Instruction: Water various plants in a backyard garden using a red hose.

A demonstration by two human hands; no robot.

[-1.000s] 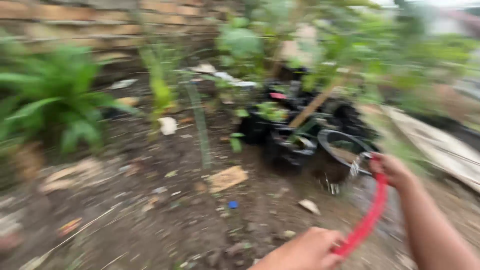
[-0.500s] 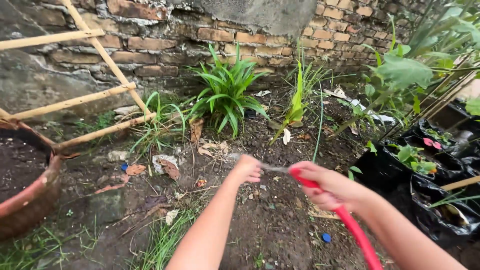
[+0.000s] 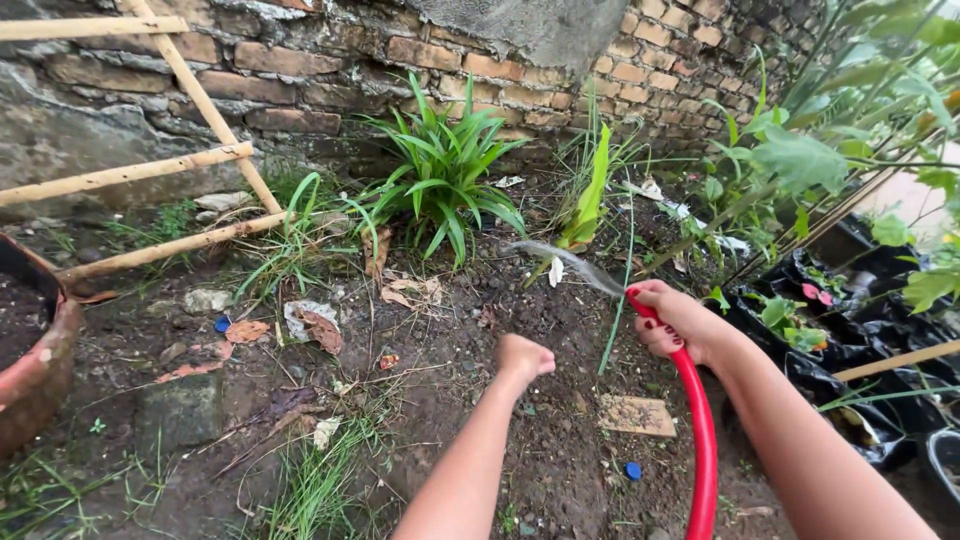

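My right hand (image 3: 678, 322) grips the end of a red garden hose (image 3: 700, 440). A stream of water (image 3: 562, 258) leaves the hose end and arcs left toward a leafy green plant (image 3: 445, 178) by the brick wall (image 3: 480, 50). My left hand (image 3: 524, 358) is closed in a loose fist over the bare soil (image 3: 470, 340), holding nothing, a little left of the hose. A taller pale green plant (image 3: 590, 195) stands just behind the stream.
Bamboo poles (image 3: 160, 170) lean against the wall at the left. A terracotta pot (image 3: 35, 370) sits at the left edge. Black nursery bags with seedlings (image 3: 840, 320) crowd the right. A flat stone (image 3: 180, 410), dry leaves and a blue cap (image 3: 632, 469) lie on the soil.
The view has swung left from the black bags to the wall. My left hand has let go of the hose and drawn back; the right hand has shifted right with the hose.
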